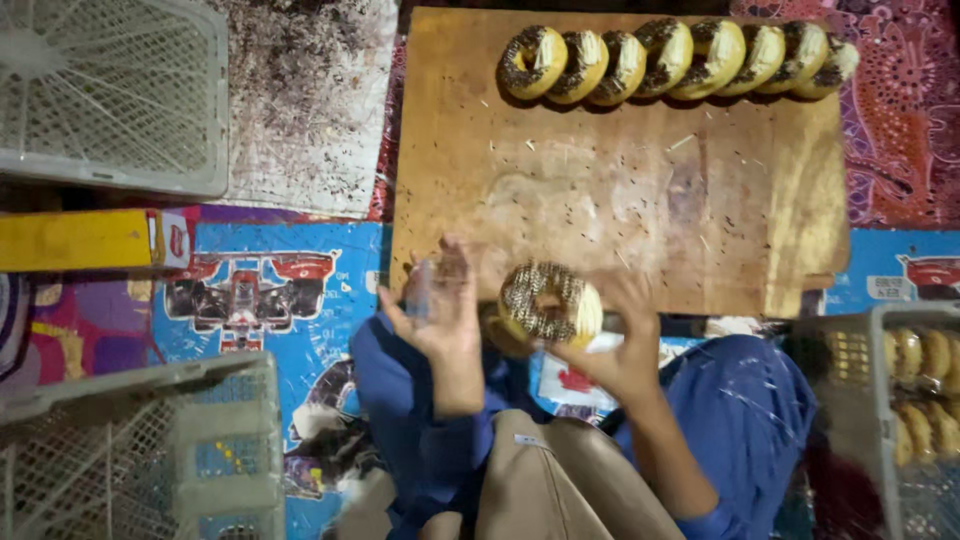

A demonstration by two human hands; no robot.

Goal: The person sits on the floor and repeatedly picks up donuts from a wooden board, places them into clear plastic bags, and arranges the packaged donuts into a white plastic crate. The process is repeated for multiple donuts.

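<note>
My right hand holds a doughnut topped with dark sprinkles, just over the near edge of a wooden board. My left hand hovers beside it, blurred, fingers spread and palm turned toward the doughnut, holding nothing I can make out. A row of several sprinkled doughnuts leans one on another along the far edge of the board. Scattered sprinkles lie over the board's middle.
A grey mesh crate at right holds more doughnuts. Another mesh crate sits at lower left, a white one at upper left. A yellow box lies at left. A sprinkle-strewn white sheet lies beside the board.
</note>
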